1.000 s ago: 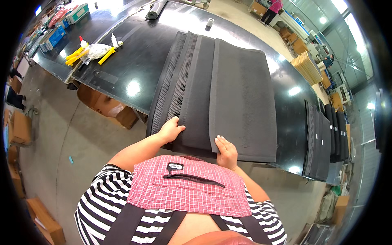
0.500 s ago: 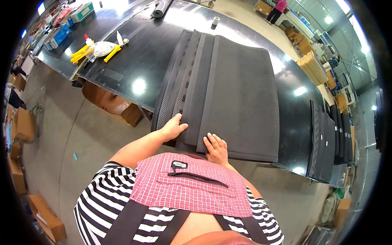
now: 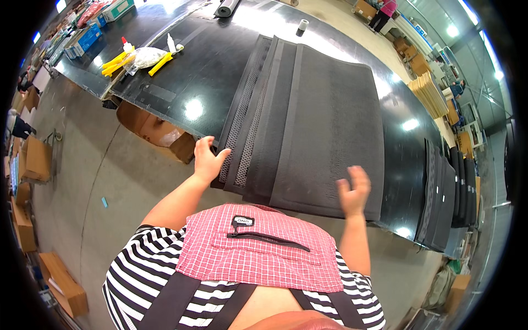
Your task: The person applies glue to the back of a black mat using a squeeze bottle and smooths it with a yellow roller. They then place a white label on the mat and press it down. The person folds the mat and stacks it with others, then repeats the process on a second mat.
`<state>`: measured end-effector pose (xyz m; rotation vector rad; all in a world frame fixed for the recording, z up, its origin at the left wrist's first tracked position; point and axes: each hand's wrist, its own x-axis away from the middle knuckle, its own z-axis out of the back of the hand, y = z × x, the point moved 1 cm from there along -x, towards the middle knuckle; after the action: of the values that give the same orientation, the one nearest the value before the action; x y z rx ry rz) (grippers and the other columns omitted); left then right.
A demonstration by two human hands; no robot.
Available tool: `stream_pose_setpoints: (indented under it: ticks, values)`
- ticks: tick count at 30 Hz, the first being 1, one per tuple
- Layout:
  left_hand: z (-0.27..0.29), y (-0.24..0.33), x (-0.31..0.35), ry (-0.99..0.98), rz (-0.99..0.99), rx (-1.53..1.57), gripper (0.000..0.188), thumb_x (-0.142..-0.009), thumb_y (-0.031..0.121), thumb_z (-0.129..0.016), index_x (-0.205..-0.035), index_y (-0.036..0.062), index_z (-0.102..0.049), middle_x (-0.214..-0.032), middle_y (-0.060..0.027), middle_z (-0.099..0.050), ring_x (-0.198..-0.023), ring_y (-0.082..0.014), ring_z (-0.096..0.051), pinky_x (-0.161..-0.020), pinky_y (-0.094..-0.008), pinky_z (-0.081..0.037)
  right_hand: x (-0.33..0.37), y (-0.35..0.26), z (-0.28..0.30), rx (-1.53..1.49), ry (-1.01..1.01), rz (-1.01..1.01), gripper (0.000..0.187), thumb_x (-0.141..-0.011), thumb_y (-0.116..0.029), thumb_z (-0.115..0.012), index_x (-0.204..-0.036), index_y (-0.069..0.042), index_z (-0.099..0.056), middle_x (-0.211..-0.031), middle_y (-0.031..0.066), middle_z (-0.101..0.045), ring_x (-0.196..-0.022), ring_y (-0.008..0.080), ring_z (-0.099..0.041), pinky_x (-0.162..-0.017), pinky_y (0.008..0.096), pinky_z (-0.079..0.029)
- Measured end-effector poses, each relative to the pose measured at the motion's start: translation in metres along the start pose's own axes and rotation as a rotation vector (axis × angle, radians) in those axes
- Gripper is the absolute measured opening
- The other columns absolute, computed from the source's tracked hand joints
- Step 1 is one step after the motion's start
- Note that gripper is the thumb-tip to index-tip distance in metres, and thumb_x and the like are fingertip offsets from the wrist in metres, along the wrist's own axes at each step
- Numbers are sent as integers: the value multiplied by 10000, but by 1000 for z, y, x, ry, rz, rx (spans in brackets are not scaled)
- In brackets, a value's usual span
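In front of me, flat at the near edge of the worktop [image 3: 214, 71], lies one pile of black mats [image 3: 330, 121]. I count at least three, but they cover each other, so there may be more. The top one is big, dull and nearly square, with a bumpy patch toward its right. Two strips of little holes [image 3: 246, 104], like honeycomb, show on the pile's left.

My left grip [image 3: 208, 164] is at the pile's left edge, thumb and fingers spread wide; I can't tell if the thumb touches. My right grip [image 3: 355, 192] is over the top mat, a bit blurry, with its thumb held away from its fingers.

The worktop is black, hard and shiny. Past the pile there is one small, pale, round roll [image 3: 303, 25], and farther left one grey rolled-up sheet [image 3: 226, 8]. To the left are two little bottles: one white bottle [image 3: 171, 44] and one red-topped bottle [image 3: 127, 45]. One crinkly clear bag [image 3: 148, 57] lies between yellow sticks [image 3: 160, 64]. One brown cardboard box [image 3: 157, 132] is below. More dark mats [image 3: 438, 192] are on my right.
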<state>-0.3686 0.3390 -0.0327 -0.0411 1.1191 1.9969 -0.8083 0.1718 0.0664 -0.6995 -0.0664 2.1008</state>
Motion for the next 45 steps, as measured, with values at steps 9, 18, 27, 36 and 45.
stream_pose_setpoints:
  ticks: [9, 18, 27, 36, 45]
  values:
    - [19, 39, -7, -762, 642, 699, 525, -849, 135, -815, -1282, -72, -604, -1170, -171, -717, -1096, -238, -675, -959, -386, -538, 37, 224, 27, -580, -180, -963, 629, -950, -447, -725, -1293, 64, -599, -1236, 148, -671, -1174, 235, -603, -1053, 362, -450]
    - [57, 66, -145, -598, 330, 217, 665, -745, 176, -875, -1275, -124, -609, -1144, -254, -723, -1020, -296, -715, -923, -379, -557, 28, 142, -11, -665, -109, -1050, 602, -889, -426, -806, -1191, 68, -639, -1133, 161, -693, -1024, 253, -639, -919, 403, -514]
    - [41, -59, -192, -607, 277, -216, 917, -725, 320, -913, -1426, -86, -483, -1305, -276, -642, -1210, -378, -630, -1036, -404, -492, 21, 81, -61, -610, -113, -923, 802, -864, -479, -814, -1316, 133, -561, -1315, 231, -635, -1220, 309, -597, -1060, 392, -445]
    - [67, -118, -194, -505, -231, 2, 510, -820, 294, -806, -1256, 76, -655, -1244, -167, -611, -1172, -350, -590, -1035, -425, -473, 40, 114, -18, -249, -148, -1088, 709, -920, -479, -748, -1348, 55, -561, -1255, 178, -656, -1158, 300, -622, -1054, 430, -470]
    - [176, -231, -329, -164, -32, 110, 159, -897, 216, -712, -890, 57, -712, -901, -138, -710, -863, -362, -679, -748, -435, -534, -114, -189, -152, -293, 147, -397, 316, -934, -87, -713, -1242, -35, -663, -1176, 110, -670, -1068, 209, -646, -880, 327, -531]
